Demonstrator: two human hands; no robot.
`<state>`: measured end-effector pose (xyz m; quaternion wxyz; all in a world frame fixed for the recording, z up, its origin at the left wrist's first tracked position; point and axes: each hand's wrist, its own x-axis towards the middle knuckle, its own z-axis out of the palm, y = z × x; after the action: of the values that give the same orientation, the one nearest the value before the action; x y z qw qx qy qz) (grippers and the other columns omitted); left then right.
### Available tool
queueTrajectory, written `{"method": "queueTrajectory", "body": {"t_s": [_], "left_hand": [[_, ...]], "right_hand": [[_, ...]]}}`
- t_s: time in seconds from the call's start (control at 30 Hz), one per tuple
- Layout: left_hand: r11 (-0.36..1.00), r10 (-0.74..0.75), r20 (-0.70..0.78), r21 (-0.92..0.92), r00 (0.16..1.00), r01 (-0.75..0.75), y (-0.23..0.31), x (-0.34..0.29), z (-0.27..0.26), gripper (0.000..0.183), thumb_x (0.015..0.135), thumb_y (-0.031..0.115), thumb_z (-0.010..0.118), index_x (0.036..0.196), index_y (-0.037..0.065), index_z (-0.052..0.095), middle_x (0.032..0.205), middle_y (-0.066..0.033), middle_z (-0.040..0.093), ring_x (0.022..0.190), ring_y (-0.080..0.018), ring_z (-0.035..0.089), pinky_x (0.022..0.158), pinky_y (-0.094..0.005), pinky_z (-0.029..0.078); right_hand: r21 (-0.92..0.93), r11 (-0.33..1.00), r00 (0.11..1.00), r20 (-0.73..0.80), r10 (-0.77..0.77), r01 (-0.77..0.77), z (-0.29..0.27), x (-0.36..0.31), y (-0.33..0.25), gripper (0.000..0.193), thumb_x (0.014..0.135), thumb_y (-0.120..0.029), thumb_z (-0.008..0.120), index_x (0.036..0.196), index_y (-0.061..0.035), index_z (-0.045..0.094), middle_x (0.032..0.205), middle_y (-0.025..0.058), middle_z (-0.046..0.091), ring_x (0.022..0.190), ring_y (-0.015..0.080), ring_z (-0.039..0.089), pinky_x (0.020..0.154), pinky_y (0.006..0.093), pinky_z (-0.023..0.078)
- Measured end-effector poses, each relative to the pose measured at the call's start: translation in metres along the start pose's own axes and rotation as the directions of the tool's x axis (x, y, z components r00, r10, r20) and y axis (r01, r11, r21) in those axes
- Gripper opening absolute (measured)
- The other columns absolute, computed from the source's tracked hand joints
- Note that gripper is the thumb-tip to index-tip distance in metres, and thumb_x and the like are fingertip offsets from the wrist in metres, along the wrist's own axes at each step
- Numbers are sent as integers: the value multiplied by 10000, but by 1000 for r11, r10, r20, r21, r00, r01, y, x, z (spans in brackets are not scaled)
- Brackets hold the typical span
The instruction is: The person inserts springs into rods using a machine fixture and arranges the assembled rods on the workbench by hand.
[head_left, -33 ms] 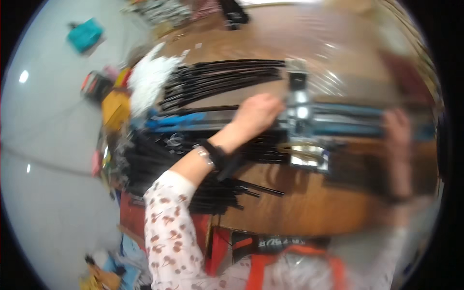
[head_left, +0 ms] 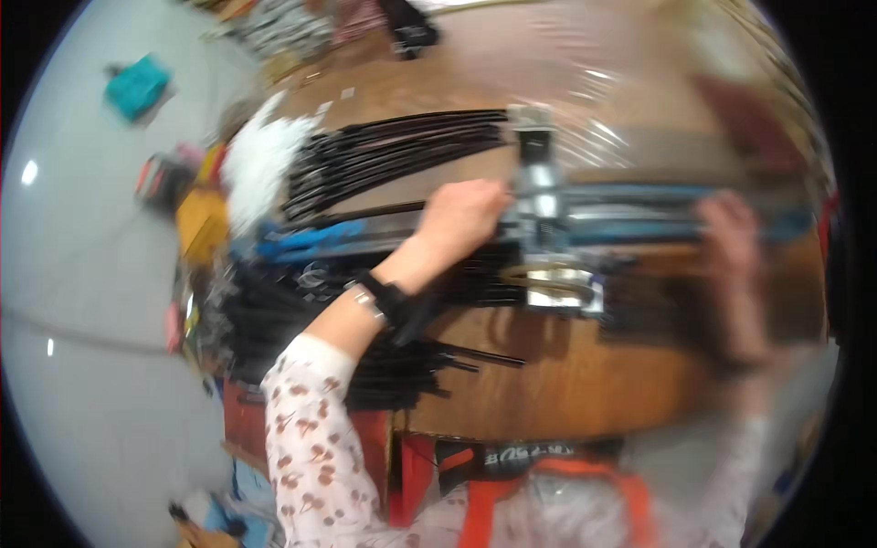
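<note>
My left hand [head_left: 464, 217] is closed, with its fingers curled down just left of an upright metal fixture [head_left: 543, 196]. A thin black rod [head_left: 379, 212] runs from the left into this fist; the fingertips are hidden beneath the hand. Farther right, my right hand [head_left: 728, 228] is smeared by motion over long blue and grey strips [head_left: 630, 212]. Whether it grips them cannot be seen. A yellowish ring-shaped piece [head_left: 548, 274] lies at the near end of the fixture. Beyond my left hand, several black rods [head_left: 411, 146] lie side by side, their right ends near the fixture.
A large heap of black rods [head_left: 301, 329] lies at the left of the wooden table [head_left: 548, 384]. Blue strips [head_left: 315, 239] and a white fluffy pile [head_left: 260, 164] are beside it. Clear plastic sheeting [head_left: 566, 64] covers the far side. A teal bag [head_left: 137, 87] sits on the floor.
The whole view has shifted slightly, so things stand a little farther left. My hands keep nearly the same places relative to the fixture and the strips.
</note>
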<state>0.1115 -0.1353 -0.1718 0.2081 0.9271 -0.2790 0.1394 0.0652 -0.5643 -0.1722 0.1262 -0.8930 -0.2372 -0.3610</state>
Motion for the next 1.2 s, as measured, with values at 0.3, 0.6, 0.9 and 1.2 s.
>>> {"method": "queueTrajectory", "body": {"t_s": [0.3, 0.6, 0.9, 1.2], "left_hand": [[986, -93, 89, 146, 992, 79, 15, 9, 1, 185, 961, 235, 567, 873, 74, 544, 760, -170, 657, 742, -413, 639, 622, -506, 485], [982, -50, 72, 183, 996, 36, 14, 7, 6, 173, 943, 201, 588, 842, 74, 529, 756, -162, 641, 723, -406, 629, 610, -499, 480], [804, 425, -29, 471, 905, -363, -75, -8, -10, 91, 899, 179, 629, 869, 112, 575, 732, -52, 555, 658, -248, 589, 555, -375, 449], [867, 34, -127, 497, 991, 34, -29, -98, -64, 255, 867, 234, 694, 1100, 147, 635, 965, -36, 601, 937, -249, 549, 793, -421, 372]], "right_hand": [[133, 991, 989, 142, -35, 16, 6, -26, -68, 319, 793, -170, 760, 1087, -92, 663, 922, 68, 689, 973, 302, 615, 881, 426, 397], [487, 864, 956, 293, -22, -129, 41, -14, -79, 230, 802, -58, 709, 1015, -64, 622, 835, 94, 581, 865, 315, 559, 759, 400, 440], [220, 975, 768, 632, -106, -46, 16, -69, -114, 388, 696, -259, 792, 954, -78, 566, 893, 134, 561, 882, 334, 547, 777, 454, 451], [312, 943, 778, 562, -280, 114, 11, -54, -158, 296, 676, -77, 660, 946, 0, 566, 847, 153, 511, 827, 341, 515, 715, 444, 439]]}}
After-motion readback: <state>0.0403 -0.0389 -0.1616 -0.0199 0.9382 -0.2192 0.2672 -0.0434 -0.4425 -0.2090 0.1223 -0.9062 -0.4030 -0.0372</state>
